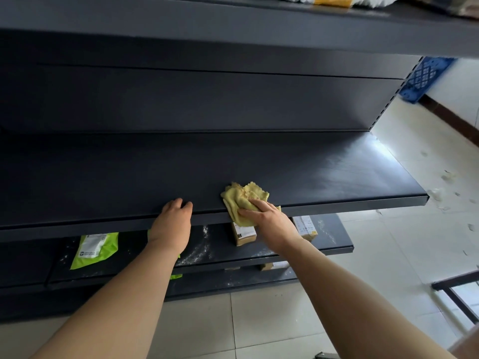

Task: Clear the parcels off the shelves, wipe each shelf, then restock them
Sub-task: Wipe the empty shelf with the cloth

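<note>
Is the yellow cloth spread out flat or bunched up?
Bunched up. The yellow cloth lies crumpled in folds at the front edge of the shelf, under the right hand.

No txt legible. Green parcel (94,248), left part of lower shelf (337,246): white label w/ small logo + print lines, too blurred to read. Brown box (243,235), mid-shelf nr front edge: white label w/ dark mark, unreadable. Second box (305,226), nr right end: white label, yellow corner, print too small.
</note>
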Action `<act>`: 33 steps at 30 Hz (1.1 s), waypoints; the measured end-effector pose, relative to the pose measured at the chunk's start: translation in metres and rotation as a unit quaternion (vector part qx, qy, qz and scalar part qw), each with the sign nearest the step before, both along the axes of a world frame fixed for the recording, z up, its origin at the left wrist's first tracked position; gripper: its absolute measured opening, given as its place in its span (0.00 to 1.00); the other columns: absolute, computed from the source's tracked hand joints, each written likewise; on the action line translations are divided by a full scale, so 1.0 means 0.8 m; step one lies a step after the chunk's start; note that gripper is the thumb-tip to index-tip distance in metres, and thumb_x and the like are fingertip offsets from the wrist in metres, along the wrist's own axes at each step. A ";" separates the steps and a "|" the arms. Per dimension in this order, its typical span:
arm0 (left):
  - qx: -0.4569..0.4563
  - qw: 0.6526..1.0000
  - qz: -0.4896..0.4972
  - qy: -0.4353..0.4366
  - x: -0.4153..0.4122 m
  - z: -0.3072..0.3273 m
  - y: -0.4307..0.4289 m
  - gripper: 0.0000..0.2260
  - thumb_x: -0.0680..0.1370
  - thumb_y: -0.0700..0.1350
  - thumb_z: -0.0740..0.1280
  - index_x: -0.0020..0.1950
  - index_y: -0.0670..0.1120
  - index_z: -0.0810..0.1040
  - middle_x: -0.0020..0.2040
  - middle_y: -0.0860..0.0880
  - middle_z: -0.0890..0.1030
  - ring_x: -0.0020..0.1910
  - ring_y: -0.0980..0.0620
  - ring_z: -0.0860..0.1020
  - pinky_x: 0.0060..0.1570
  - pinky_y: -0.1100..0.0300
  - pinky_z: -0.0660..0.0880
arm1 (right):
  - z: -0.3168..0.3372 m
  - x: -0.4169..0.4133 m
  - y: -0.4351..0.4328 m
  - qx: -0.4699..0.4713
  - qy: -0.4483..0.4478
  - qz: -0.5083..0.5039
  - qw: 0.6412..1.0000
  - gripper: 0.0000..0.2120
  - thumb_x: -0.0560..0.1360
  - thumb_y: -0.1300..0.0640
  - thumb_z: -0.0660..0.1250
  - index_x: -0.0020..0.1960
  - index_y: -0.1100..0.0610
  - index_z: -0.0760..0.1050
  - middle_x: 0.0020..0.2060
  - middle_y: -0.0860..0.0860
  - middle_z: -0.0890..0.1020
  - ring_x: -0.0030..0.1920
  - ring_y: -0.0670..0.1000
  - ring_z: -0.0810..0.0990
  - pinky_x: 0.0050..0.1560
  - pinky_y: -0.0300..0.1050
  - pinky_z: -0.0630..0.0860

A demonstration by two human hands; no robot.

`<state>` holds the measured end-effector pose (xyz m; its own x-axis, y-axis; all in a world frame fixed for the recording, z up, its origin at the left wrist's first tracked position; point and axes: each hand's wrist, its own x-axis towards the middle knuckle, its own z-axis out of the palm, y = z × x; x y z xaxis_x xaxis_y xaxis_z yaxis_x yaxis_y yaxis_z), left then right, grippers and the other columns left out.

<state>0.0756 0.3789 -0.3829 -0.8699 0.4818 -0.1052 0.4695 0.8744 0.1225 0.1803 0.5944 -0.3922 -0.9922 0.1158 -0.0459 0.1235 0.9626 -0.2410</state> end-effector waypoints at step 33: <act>0.252 0.882 -0.318 -0.239 0.217 0.199 0.260 0.04 0.74 0.38 0.68 0.46 0.46 0.77 0.39 0.53 0.79 0.37 0.58 0.76 0.32 0.73 0.70 | 0.220 0.328 0.121 -0.208 0.124 -0.385 0.891 0.21 0.63 0.55 0.80 0.49 0.51 0.72 0.39 0.47 0.79 0.33 0.46 0.76 0.30 0.38 0.73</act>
